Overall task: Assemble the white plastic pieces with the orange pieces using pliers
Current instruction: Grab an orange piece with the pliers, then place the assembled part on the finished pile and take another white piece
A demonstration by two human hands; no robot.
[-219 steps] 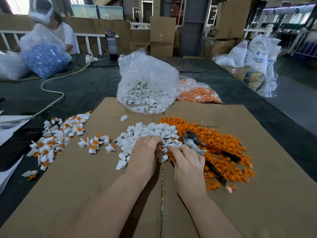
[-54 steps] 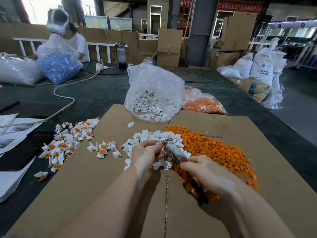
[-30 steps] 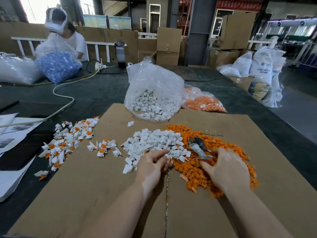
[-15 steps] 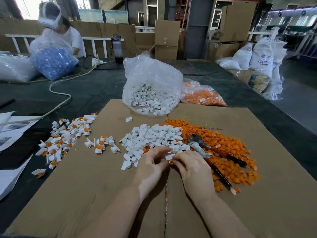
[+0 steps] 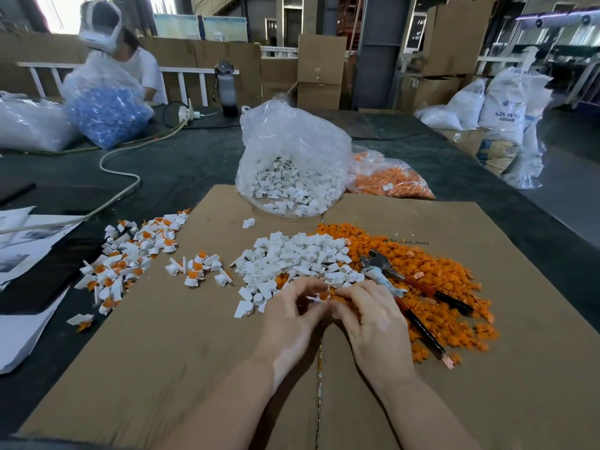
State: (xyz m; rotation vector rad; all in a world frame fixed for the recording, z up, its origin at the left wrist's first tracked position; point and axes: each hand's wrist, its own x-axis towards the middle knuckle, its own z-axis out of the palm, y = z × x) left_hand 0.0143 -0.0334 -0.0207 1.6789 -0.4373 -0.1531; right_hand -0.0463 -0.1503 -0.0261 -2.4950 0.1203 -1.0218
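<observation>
A heap of loose white plastic pieces (image 5: 298, 258) lies mid-cardboard, with a spread of orange pieces (image 5: 431, 287) to its right. My left hand (image 5: 292, 313) and my right hand (image 5: 370, 316) meet just in front of the white heap and pinch a small white piece with an orange piece (image 5: 321, 296) between their fingertips. The pliers (image 5: 402, 293), with red and black handles, lie free on the orange pieces right of my right hand. Joined white-and-orange pieces (image 5: 130, 258) lie scattered at the left, with a smaller cluster (image 5: 196, 269) nearer the middle.
A clear bag of white pieces (image 5: 292, 164) and a bag of orange pieces (image 5: 386, 180) stand at the cardboard's (image 5: 162, 352) far edge. Papers (image 5: 22, 254) and a cable (image 5: 120, 177) lie at the left. A person (image 5: 123, 66) with a bag of blue parts sits far left.
My right hand set the pliers down on the orange pieces and came to the left hand. Both hands now lift slightly and pinch a white and orange piece between them.
</observation>
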